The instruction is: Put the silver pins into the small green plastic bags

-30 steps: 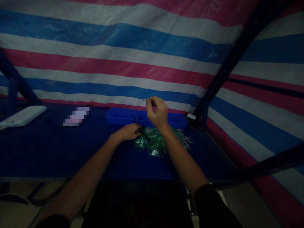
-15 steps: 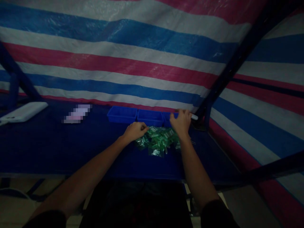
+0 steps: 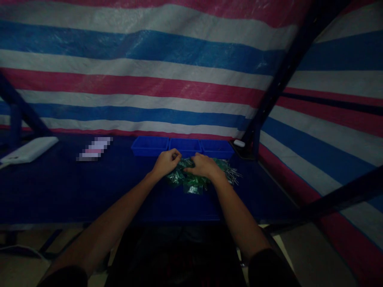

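A pile of small clear plastic packets with green on them [image 3: 193, 188] lies on the dark blue table in front of me. My left hand [image 3: 166, 162] is at the pile's left edge, fingers curled together; whatever they pinch is too dark to make out. On top of the pile rests my right hand [image 3: 204, 165], its thumb and fingers apart over the packets. Thin metal pins [image 3: 234, 174] stick out on the pile's right side, beyond that hand. Just behind the pile, three blue trays [image 3: 185, 151] stand side by side.
A white device with a cable [image 3: 31, 150] lies at the far left, near a blurred-out flat object [image 3: 95, 149]. At the back right, a small white object [image 3: 239, 143] sits on something dark. Striped sheeting [image 3: 143, 85] and a blue frame post [image 3: 269, 97] enclose the table.
My right hand has moved left and down from the right-hand tray onto the packets, uncovering that tray and the pins. My left hand stays at the pile's left edge. The view has shifted slightly.
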Available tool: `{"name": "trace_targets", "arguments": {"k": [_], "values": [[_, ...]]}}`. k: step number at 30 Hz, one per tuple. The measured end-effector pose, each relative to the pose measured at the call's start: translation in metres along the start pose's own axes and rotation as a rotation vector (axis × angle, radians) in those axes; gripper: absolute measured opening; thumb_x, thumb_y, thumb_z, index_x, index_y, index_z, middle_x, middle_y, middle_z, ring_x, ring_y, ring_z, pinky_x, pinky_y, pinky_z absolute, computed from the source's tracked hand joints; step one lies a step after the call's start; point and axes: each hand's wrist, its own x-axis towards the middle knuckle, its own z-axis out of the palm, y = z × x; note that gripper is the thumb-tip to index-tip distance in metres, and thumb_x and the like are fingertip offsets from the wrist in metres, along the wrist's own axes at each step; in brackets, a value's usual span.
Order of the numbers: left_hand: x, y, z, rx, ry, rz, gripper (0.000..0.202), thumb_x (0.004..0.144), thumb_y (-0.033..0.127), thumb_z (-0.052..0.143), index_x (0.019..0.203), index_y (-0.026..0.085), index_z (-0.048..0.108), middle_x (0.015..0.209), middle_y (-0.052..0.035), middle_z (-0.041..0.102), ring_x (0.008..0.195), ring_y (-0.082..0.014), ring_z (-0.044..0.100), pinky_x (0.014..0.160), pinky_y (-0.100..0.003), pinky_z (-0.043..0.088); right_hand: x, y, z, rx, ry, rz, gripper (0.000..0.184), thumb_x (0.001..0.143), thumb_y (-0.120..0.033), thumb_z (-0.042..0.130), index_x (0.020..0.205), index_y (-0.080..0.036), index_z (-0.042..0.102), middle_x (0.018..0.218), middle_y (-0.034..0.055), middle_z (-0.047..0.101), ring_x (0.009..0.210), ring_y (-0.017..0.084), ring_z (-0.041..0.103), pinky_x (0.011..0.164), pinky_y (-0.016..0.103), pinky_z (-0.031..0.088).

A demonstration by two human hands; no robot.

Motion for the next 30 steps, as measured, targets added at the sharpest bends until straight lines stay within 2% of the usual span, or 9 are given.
{"name": "trace_targets", "arguments": {"k": [4,7,12,15,18,20,24,27,30], "values": [[0.001,-0.003,-0.004,-0.011,-0.007,0.031,0.023,0.077,0.034,0.047,0.078,0.016,0.061,0.059,0.0002,0.060,0.051,-0.0115,0.051,0.051,-0.022,0.035,-0.002,-0.005,0.003,-0.050,0.098,-0.040,0.024,0.081,-0.032,0.046,0.087,-0.016,0.062,0.097,0.0119,0.060,0.089,0.023,0.057,0.069,0.032,0.042],[0.001,0.000,-0.007,-0.046,0.000,0.029,0.030,0.078,0.041,0.045,0.073,0.016,0.061,0.057,-0.0001,0.058,0.052,-0.0119,0.051,0.051,-0.022,0.034,0.002,-0.004,0.003,0.033,0.263,-0.040,0.021,0.083,-0.022,0.041,0.084,-0.018,0.062,0.090,0.0075,0.059,0.083,0.019,0.057,0.068,0.029,0.042],[0.003,0.006,-0.010,-0.462,-0.145,-0.332,0.064,0.080,0.061,0.022,0.057,0.014,0.058,0.049,-0.0032,0.050,0.045,-0.0106,0.046,0.043,-0.021,0.030,0.008,0.000,0.007,0.303,0.606,-0.163,0.022,0.086,-0.019,0.039,0.090,-0.017,0.061,0.088,0.0070,0.055,0.083,0.016,0.054,0.075,0.027,0.042],[0.006,0.005,-0.012,-0.741,-0.159,-0.430,0.054,0.075,0.063,0.036,0.068,0.014,0.057,0.055,-0.0011,0.050,0.043,-0.0084,0.043,0.039,-0.018,0.026,0.011,-0.003,0.013,0.406,0.684,-0.316,0.022,0.086,-0.019,0.041,0.092,-0.017,0.061,0.088,0.0072,0.053,0.086,0.016,0.052,0.078,0.028,0.042],[0.007,0.002,-0.014,-0.810,-0.087,-0.376,0.037,0.064,0.049,0.061,0.074,0.015,0.053,0.057,0.0026,0.049,0.045,-0.0072,0.043,0.041,-0.017,0.029,0.013,-0.011,0.019,0.445,0.695,-0.343,0.023,0.085,-0.020,0.041,0.095,-0.018,0.062,0.091,0.0076,0.052,0.088,0.016,0.051,0.080,0.028,0.042],[0.007,0.002,-0.017,-0.759,-0.004,-0.309,0.032,0.064,0.043,0.063,0.073,0.015,0.052,0.058,0.0029,0.048,0.047,-0.0075,0.044,0.043,-0.018,0.031,0.013,-0.016,0.021,0.462,0.694,-0.281,0.024,0.084,-0.026,0.044,0.097,-0.018,0.063,0.093,0.0077,0.052,0.090,0.016,0.050,0.082,0.029,0.041],[0.004,0.007,-0.020,-0.394,0.191,-0.015,0.022,0.073,0.037,0.056,0.074,0.016,0.054,0.070,-0.0014,0.055,0.063,-0.0119,0.051,0.051,-0.020,0.038,0.014,-0.018,0.021,0.528,0.614,-0.087,0.036,0.084,-0.046,0.042,0.085,-0.018,0.065,0.078,0.0040,0.054,0.079,0.016,0.052,0.077,0.029,0.040],[-0.001,0.012,-0.017,-0.143,0.179,0.237,0.015,0.079,0.030,0.052,0.077,0.016,0.057,0.082,-0.0048,0.057,0.078,-0.0150,0.053,0.062,-0.024,0.042,0.017,-0.016,0.022,0.686,0.472,-0.015,0.055,0.087,-0.052,0.024,0.064,-0.017,0.061,0.058,-0.0001,0.049,0.061,0.013,0.049,0.062,0.025,0.039],[-0.003,0.014,-0.014,-0.052,0.129,0.338,0.014,0.080,0.028,0.051,0.081,0.016,0.059,0.088,-0.0061,0.057,0.088,-0.0172,0.052,0.073,-0.029,0.043,0.020,-0.014,0.023,0.800,0.456,0.057,0.055,0.087,-0.051,0.024,0.060,-0.017,0.057,0.052,-0.0021,0.047,0.053,0.011,0.046,0.053,0.022,0.036]]}}
